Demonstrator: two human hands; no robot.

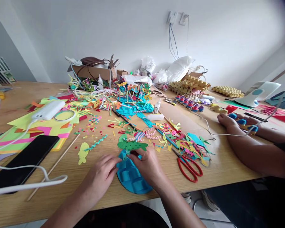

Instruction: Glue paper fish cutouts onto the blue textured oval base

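A round blue base [135, 183] with raised egg-carton-like shapes lies on the table in front of me. Just above its far part is a green paper fish [132, 145] with dark dots. My right hand [147, 164] pinches at a small strip under the fish, its fingertips partly hidden. At the base's left edge, my left hand [104, 172] has its thumb and fingers drawn together, touching the blue edge. A yellow paper fish [83, 153] with a curled teal strip [97, 142] lies to the left of my hands.
Red-handled scissors [189, 169] and paper scraps [192, 145] lie to the right. A black phone [26, 161], a wooden stick [54, 164] and a white cable lie left. Behind stands a decorated blue piece [133, 106]. At right, another person's hands [230, 122] hold a painted egg-carton strip.
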